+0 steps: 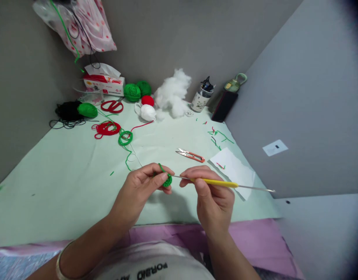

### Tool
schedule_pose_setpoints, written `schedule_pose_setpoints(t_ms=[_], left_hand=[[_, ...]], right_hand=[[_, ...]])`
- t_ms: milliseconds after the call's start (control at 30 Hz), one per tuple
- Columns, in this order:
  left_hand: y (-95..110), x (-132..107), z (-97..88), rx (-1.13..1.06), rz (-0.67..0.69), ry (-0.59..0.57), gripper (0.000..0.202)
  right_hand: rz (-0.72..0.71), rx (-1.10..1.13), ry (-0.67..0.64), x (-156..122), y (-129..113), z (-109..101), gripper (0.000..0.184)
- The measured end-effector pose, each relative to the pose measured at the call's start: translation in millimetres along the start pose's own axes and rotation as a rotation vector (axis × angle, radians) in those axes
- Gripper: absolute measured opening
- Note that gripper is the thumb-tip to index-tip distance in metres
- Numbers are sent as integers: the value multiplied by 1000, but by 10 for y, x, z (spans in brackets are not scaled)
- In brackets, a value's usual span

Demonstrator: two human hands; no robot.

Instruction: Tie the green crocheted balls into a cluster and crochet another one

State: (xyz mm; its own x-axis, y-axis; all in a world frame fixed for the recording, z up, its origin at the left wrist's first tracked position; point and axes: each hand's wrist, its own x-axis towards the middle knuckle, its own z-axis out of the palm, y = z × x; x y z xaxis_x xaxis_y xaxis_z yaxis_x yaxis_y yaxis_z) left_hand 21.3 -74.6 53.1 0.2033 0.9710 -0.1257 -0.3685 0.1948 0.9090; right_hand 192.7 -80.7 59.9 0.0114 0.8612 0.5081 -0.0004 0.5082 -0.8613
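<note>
My left hand [144, 186] pinches a small round green crochet piece [167, 181] between thumb and fingers, with green yarn [127, 155] running from it over the table to a loose green coil [125, 137]. My right hand [209, 190] is closed around a yellow-handled crochet hook [218, 182]. The hook's metal tip points left into the green piece. Both hands hover just above the pale green table [65, 182] near its front edge.
Orange thread snips [191, 154] and a white paper [234, 171] lie just beyond my right hand. Farther back are red yarn [106, 128], green yarn balls [132, 92], a white ball [148, 112], stuffing [173, 93], red scissors [112, 106], a tissue box [104, 83], a cup [200, 99].
</note>
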Motion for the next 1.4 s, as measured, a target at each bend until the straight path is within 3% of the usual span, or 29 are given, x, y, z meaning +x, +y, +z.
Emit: schedule_pose_setpoints(t_ms=[600, 867, 1100, 1233, 1300, 1400], left_hand=[[17, -17, 12, 15, -7, 10, 17], [31, -28, 59, -6, -26, -21, 15], [23, -19, 91, -29, -27, 51, 37], [-26, -29, 118, -16, -24, 67, 46], [-31, -28, 113, 18, -39, 32, 50], [62, 9, 22, 83, -101, -138, 60]], right_hand=[[-11, -51, -14, 18, -20, 1, 20], [20, 43, -2, -24, 13, 45, 20], [66, 79, 94, -76, 103, 102, 17], [74, 24, 28, -77, 135, 135, 14], [61, -12, -1, -69, 137, 137, 15], [38, -64, 51, -35, 140, 107, 21]])
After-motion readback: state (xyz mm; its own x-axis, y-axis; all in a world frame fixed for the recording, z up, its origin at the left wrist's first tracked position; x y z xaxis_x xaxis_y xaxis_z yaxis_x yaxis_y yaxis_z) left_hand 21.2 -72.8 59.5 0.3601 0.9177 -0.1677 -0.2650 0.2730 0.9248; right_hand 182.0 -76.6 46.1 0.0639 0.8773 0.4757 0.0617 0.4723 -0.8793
